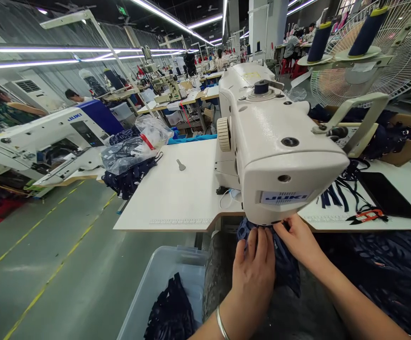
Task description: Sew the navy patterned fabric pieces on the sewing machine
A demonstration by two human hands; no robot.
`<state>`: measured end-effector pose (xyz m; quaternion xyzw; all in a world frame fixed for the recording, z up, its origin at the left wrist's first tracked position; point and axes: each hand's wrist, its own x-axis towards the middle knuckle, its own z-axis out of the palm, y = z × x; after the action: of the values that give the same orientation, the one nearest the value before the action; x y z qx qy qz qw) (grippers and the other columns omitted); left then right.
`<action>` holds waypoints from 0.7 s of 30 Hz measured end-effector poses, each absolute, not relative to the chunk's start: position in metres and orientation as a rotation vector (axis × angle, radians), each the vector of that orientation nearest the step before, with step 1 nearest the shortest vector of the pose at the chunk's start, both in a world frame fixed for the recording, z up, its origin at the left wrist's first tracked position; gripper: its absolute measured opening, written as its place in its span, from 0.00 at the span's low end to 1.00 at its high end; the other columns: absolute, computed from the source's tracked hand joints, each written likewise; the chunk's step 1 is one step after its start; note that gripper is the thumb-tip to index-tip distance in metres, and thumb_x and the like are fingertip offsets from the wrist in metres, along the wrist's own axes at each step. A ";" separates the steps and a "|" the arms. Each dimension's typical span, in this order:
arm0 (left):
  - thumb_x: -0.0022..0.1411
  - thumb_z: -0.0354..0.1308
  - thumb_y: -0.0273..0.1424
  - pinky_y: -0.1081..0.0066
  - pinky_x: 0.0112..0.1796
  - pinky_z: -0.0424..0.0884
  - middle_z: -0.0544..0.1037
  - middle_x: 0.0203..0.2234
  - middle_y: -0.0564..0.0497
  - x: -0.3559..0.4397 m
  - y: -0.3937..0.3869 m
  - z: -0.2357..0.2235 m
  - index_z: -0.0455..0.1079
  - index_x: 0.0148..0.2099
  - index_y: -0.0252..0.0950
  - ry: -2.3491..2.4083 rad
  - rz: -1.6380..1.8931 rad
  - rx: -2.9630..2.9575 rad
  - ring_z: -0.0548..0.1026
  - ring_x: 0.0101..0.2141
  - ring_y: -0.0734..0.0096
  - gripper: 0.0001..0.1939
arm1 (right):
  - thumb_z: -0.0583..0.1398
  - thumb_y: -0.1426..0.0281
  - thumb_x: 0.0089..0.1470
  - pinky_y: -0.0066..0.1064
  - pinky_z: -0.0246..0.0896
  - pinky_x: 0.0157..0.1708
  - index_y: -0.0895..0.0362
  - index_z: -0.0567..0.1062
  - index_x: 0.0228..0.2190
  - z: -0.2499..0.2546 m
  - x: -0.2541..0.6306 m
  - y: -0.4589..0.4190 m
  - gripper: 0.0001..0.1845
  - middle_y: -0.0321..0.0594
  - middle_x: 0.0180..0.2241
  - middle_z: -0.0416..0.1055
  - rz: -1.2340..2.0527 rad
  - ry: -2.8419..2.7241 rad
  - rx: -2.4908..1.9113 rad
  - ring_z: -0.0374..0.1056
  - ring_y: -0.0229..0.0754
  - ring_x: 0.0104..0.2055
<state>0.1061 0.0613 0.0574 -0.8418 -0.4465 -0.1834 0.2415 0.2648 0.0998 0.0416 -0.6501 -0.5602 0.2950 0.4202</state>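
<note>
lights (205,22) are lit. cloth (287,271), best kept flat, is pressed by the left hand (253,269), fingers outstretched; the right hand's (300,240) pinch cannot be confirmed.

The person's left hand (253,271) lay just below the sewing machine head (290,156), its back uppermost, fingers (260,248) slightly bent and the thumb out of sight. The right hand (299,238) sat at the machine head's lower edge, thumb pointing left, other fingertips hidden beneath it. The bare right forearm (354,293) slanted down and rightward from the machine head.
</note>
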 end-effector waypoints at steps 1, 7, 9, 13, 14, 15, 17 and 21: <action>0.65 0.49 0.25 0.66 0.48 0.64 0.72 0.53 0.50 0.107 0.061 0.057 0.69 0.58 0.35 -1.219 -0.492 -2.299 0.66 0.53 0.67 0.21 | 0.54 0.61 0.58 0.30 0.56 0.26 0.52 0.64 0.33 0.042 0.265 0.100 0.08 0.35 0.29 0.69 0.749 -1.406 -1.636 0.66 0.42 0.28; 0.65 0.49 0.26 0.67 0.49 0.65 0.71 0.54 0.48 0.108 0.061 0.057 0.68 0.58 0.35 -1.217 -0.446 -2.295 0.67 0.53 0.65 0.20 | 0.54 0.63 0.58 0.32 0.59 0.30 0.53 0.66 0.36 0.040 0.266 0.102 0.07 0.36 0.29 0.70 0.739 -1.424 -1.623 0.69 0.44 0.31; 0.65 0.49 0.26 0.67 0.49 0.65 0.71 0.54 0.48 0.108 0.061 0.056 0.69 0.58 0.35 -1.219 -0.437 -2.290 0.67 0.53 0.65 0.20 | 0.54 0.64 0.58 0.32 0.59 0.31 0.53 0.66 0.38 0.040 0.266 0.102 0.08 0.36 0.29 0.70 0.737 -1.426 -1.615 0.69 0.45 0.32; 0.66 0.49 0.26 0.68 0.48 0.66 0.70 0.55 0.48 0.110 0.059 0.054 0.67 0.59 0.35 -1.239 -0.432 -2.281 0.67 0.53 0.66 0.21 | 0.54 0.63 0.59 0.32 0.60 0.32 0.53 0.67 0.38 0.041 0.265 0.102 0.08 0.36 0.29 0.71 0.731 -1.418 -1.618 0.70 0.46 0.33; 0.66 0.48 0.26 0.68 0.48 0.66 0.69 0.55 0.48 0.111 0.058 0.053 0.67 0.60 0.35 -1.249 -0.434 -2.278 0.66 0.54 0.66 0.21 | 0.54 0.62 0.59 0.33 0.60 0.32 0.53 0.67 0.38 0.041 0.265 0.102 0.08 0.36 0.29 0.71 0.731 -1.414 -1.622 0.70 0.46 0.33; 0.66 0.48 0.26 0.67 0.49 0.66 0.69 0.56 0.48 0.112 0.058 0.052 0.66 0.60 0.35 -1.259 -0.437 -2.275 0.66 0.54 0.65 0.22 | 0.54 0.62 0.59 0.33 0.60 0.32 0.53 0.67 0.38 0.042 0.265 0.102 0.08 0.37 0.29 0.71 0.731 -1.411 -1.622 0.70 0.46 0.34; 0.66 0.48 0.26 0.66 0.49 0.66 0.69 0.56 0.49 0.113 0.057 0.051 0.66 0.61 0.35 -1.270 -0.446 -2.274 0.66 0.54 0.65 0.22 | 0.54 0.63 0.58 0.33 0.61 0.33 0.52 0.67 0.38 0.042 0.264 0.102 0.07 0.37 0.29 0.71 0.728 -1.410 -1.614 0.70 0.47 0.34; 0.66 0.47 0.26 0.66 0.49 0.67 0.69 0.55 0.50 0.113 0.057 0.050 0.66 0.60 0.34 -1.266 -0.458 -2.277 0.66 0.54 0.65 0.21 | 0.54 0.63 0.57 0.34 0.61 0.33 0.52 0.67 0.37 0.040 0.264 0.103 0.07 0.38 0.30 0.72 0.711 -1.403 -1.607 0.70 0.47 0.35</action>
<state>0.1131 0.0570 0.0497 -0.8344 -0.4639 -0.1677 0.2458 0.2645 0.1025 0.0396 -0.6447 -0.5629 0.2853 0.4315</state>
